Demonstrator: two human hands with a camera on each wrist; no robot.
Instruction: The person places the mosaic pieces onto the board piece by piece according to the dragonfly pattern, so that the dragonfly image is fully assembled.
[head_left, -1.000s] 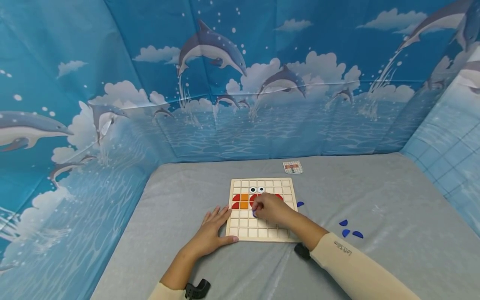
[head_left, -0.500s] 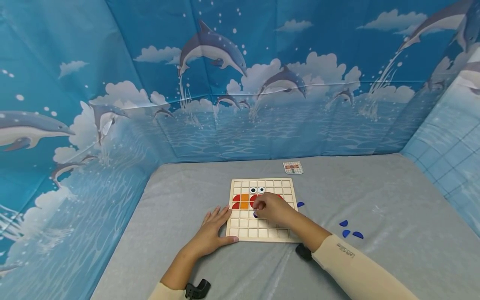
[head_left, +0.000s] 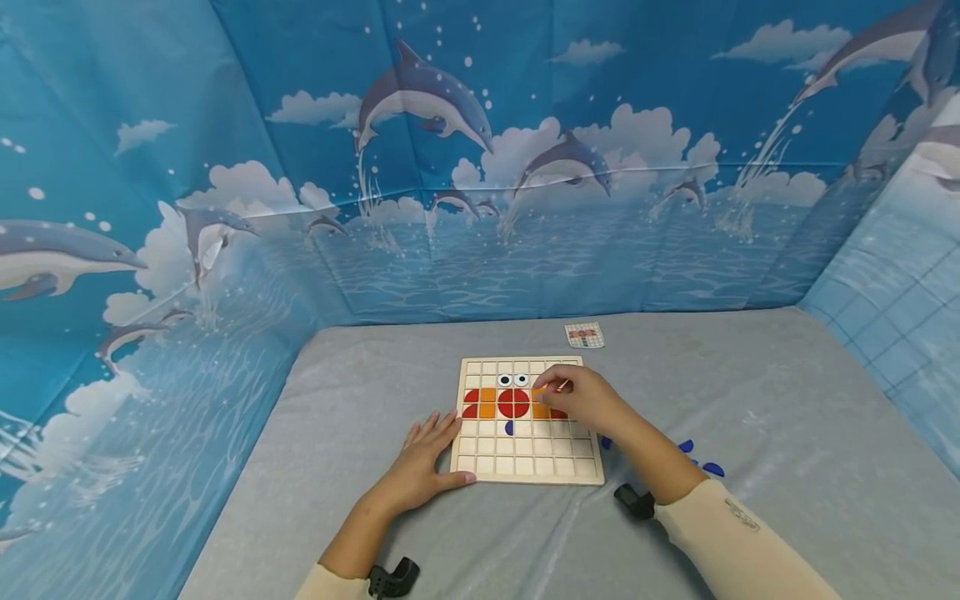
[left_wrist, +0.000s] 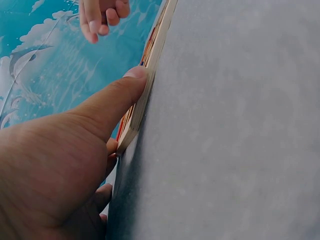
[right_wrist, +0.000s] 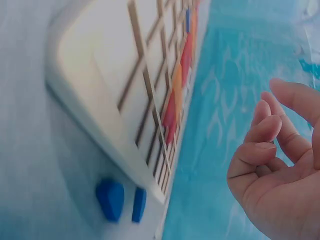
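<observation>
A pale wooden grid board (head_left: 491, 467) lies on the grey cloth. My left hand (head_left: 420, 467) rests at its lower left corner, fingers spread along the left side and thumb against the near edge; the left wrist view shows the thumb (left_wrist: 112, 102) pressing the rim. My right hand (head_left: 588, 400) hovers over the board's right part, hiding some red and orange pieces. Nothing shows between its thumb and fingers in the right wrist view. A blue half-round piece (head_left: 509, 427) sits in a cell below the red circle (head_left: 513, 403).
White eye discs (head_left: 505, 381) sit above the circle, and orange squares (head_left: 487, 403) with red quarter pieces (head_left: 471, 411) at left. Loose blue pieces (head_left: 713, 470) lie right of the board, partly behind the forearm. A patterned card (head_left: 585, 335) lies beyond the board.
My right hand has let go of the blue half-round piece, leaving it on the board, and has moved right and slightly up. The left hand has stayed in place.
</observation>
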